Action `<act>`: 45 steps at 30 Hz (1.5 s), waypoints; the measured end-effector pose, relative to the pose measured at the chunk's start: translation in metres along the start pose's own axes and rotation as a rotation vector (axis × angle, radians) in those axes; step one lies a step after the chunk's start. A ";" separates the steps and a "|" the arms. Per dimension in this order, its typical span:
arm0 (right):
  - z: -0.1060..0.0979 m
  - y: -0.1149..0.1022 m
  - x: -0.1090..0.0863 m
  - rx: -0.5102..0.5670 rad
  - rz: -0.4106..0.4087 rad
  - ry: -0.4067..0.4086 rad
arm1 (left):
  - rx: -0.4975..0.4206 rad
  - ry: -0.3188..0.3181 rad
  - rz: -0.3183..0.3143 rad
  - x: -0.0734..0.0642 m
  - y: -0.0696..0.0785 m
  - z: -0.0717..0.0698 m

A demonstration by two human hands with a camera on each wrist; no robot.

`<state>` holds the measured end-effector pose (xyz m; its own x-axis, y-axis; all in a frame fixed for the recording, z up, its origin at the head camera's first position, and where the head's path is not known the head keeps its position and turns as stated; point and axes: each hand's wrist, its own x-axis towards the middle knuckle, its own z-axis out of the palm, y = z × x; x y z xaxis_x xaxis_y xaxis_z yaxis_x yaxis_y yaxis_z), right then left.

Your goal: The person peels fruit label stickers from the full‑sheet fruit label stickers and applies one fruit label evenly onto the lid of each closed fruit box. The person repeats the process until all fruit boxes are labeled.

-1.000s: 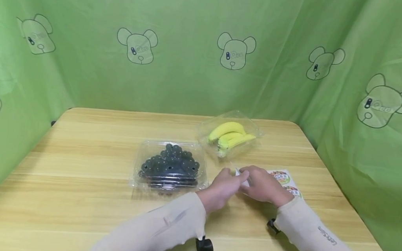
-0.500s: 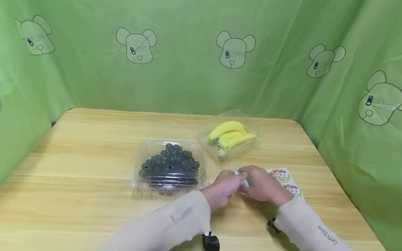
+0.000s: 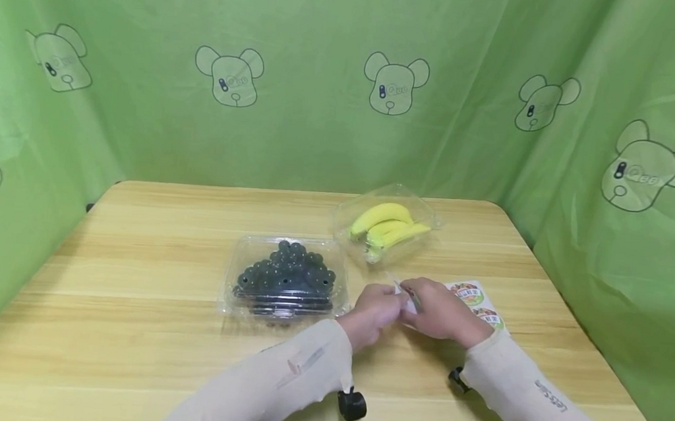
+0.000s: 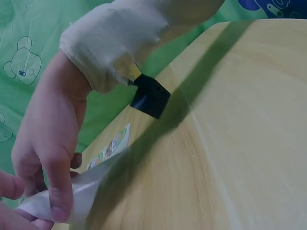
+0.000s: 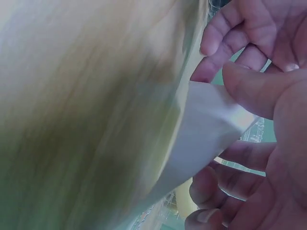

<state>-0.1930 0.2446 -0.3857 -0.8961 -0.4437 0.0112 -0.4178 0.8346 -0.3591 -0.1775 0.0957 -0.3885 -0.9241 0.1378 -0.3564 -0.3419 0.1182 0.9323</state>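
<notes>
My right hand (image 3: 441,312) pinches a sheet of round, colourful printed stickers (image 3: 473,295) between thumb and fingers, its near end bent up. In the right wrist view the sheet's plain white back (image 5: 201,127) faces the camera. My left hand (image 3: 373,314) meets it from the left, curled fingers at the bent corner; whether a sticker has lifted cannot be made out. In the left wrist view the right hand (image 4: 53,124) reaches down over the curved white sheet (image 4: 88,187), with left fingertips (image 4: 12,187) at the frame's edge.
Left of the hands stands a closed clear plastic box (image 3: 239,249) holding dark grapes (image 3: 287,273). Behind the hands, a clear container (image 3: 427,211) holds yellow bananas (image 3: 386,227). Green printed curtains (image 3: 307,142) surround the wooden table (image 3: 126,326).
My left hand has shifted slightly right at the sheet's corner, its wrist turning a little. The right hand keeps its hold almost still. Grapes and bananas have not moved.
</notes>
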 end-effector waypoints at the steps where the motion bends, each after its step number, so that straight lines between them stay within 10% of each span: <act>1: 0.000 0.000 0.000 -0.001 0.003 0.000 | 0.002 0.003 0.002 0.001 -0.001 0.000; 45: -0.010 0.005 0.004 0.025 -0.003 0.186 | -0.064 0.003 0.107 0.008 -0.010 0.001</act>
<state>-0.2000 0.2504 -0.3782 -0.9080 -0.3764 0.1842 -0.4190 0.8239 -0.3817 -0.1816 0.0963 -0.4012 -0.9563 0.1433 -0.2549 -0.2518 0.0398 0.9670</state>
